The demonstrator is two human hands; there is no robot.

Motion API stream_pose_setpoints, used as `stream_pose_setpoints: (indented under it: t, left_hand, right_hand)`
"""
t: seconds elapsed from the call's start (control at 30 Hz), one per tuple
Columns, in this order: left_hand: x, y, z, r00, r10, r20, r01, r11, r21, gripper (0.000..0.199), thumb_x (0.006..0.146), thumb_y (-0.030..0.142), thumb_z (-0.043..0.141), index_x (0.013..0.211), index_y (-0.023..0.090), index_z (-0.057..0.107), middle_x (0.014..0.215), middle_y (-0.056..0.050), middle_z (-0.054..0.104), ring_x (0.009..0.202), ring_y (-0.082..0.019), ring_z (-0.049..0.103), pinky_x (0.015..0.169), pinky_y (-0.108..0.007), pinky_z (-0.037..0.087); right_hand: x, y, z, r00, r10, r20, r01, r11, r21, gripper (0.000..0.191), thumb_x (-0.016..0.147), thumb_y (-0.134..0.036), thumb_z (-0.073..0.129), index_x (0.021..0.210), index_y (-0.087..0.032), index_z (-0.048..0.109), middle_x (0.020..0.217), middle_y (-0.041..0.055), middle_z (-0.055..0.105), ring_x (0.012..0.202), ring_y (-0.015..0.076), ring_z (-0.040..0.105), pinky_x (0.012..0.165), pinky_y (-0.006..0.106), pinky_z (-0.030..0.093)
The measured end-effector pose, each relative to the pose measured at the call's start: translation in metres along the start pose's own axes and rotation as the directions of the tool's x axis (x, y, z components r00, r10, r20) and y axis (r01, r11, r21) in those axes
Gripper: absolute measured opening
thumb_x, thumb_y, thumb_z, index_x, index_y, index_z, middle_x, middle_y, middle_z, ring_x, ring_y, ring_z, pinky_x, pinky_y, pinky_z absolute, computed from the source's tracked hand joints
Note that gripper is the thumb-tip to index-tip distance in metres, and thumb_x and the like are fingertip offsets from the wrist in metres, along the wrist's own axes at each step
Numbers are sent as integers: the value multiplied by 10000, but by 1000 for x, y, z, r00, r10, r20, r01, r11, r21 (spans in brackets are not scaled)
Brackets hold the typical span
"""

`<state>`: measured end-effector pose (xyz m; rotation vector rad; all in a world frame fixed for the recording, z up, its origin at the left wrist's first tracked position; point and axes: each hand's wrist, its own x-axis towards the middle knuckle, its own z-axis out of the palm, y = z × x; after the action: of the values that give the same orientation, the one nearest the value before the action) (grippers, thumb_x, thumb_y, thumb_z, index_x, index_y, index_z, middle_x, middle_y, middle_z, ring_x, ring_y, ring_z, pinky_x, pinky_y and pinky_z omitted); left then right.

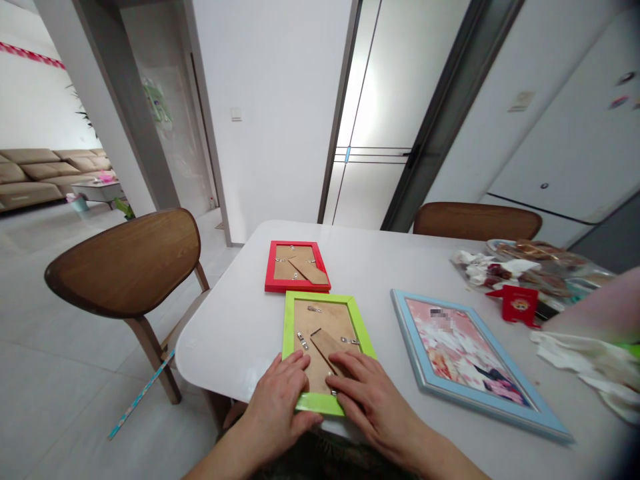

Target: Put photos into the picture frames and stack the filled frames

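A lime-green photo frame lies face down on the table, its brown backboard up. Metal clips sit along the board, some turned off the rim. The fold-out stand leg lies flat, slanting toward my right hand. My left hand grips the frame's near left corner, fingers on the left edge and thumb along the near edge. My right hand is closed over the near right part, fingertips at the near clip. Its fingers partly cover that clip.
A red photo frame lies face down beyond the green one. At right lies a light-blue photo frame with a picture, near a red card, plastic bags of food and crumpled tissue. Wooden chairs stand around the white table.
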<state>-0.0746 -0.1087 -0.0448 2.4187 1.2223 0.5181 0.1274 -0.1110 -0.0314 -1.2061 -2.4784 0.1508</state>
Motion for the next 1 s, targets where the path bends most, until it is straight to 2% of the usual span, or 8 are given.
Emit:
stream_pose_setpoints:
  t: [0.1,0.23,0.37,0.57,0.7,0.83,0.93,1.0]
  left_hand:
    - [0,-1,1,1000,8,-5,-8,1000,-12,297,617,313,666,829,186,501,1246,-92,435,1186,-228,327,990,-434,223]
    - [0,-2,-1,1000,3,2,-3,1000,-28,286,619,307,664,819,183,501,1233,-96,449,1177,-228,341,988,-433,229]
    - [-1,-7,-2,1000,21,-11,-21,999,-43,278,636,331,647,822,184,501,1222,-98,460,1175,-229,344,987,-433,229]
    - [-3,-11,-2,999,28,-16,-29,999,-31,326,597,311,689,837,190,505,1237,-71,447,1185,-206,325,1000,-390,218]
    - [-3,-12,-3,999,29,-17,-29,998,-53,326,586,310,698,822,191,507,1234,-68,451,1183,-200,328,998,-379,220]
    - [-4,-14,-2,999,39,-34,-41,996,-74,323,588,320,694,822,192,512,1227,-67,458,1173,-195,339,997,-372,218]
    - [-5,-14,-2,997,42,-61,-47,995,-89,305,604,336,684,812,187,517,1200,-68,483,1152,-191,365,996,-363,220]
    - [-6,-13,-1,996,38,-82,-46,994,-99,290,611,339,680,799,184,520,1176,-63,501,1133,-186,385,995,-354,225]
  right_hand:
    - [4,-3,1,999,34,6,-35,997,73,214,785,-252,446,893,-276,629,1056,62,520,1013,213,421,845,394,350]
    - [19,1,5,990,124,73,-134,981,142,105,714,-263,555,732,-280,657,932,36,523,892,183,456,764,350,368]
    - [28,-1,9,982,173,77,-183,971,156,54,681,-253,595,663,-256,647,873,25,508,846,172,452,731,335,355]
    - [17,-4,0,994,8,107,-25,988,151,179,790,-289,454,794,-286,633,959,37,503,916,185,418,766,360,336]
    - [10,-4,-6,994,-40,103,26,991,128,200,800,-275,431,858,-282,622,981,49,508,941,194,413,792,376,330]
    - [25,-4,0,999,10,53,-16,992,128,219,794,-271,432,935,-237,597,958,60,540,890,183,451,772,351,351]
    - [49,-6,10,993,113,-19,-110,989,94,236,811,-250,403,934,-206,600,913,60,563,847,171,469,747,321,356]
    - [65,-7,17,989,147,-15,-146,989,32,233,818,-234,395,893,-212,614,867,49,569,824,166,469,724,305,351]
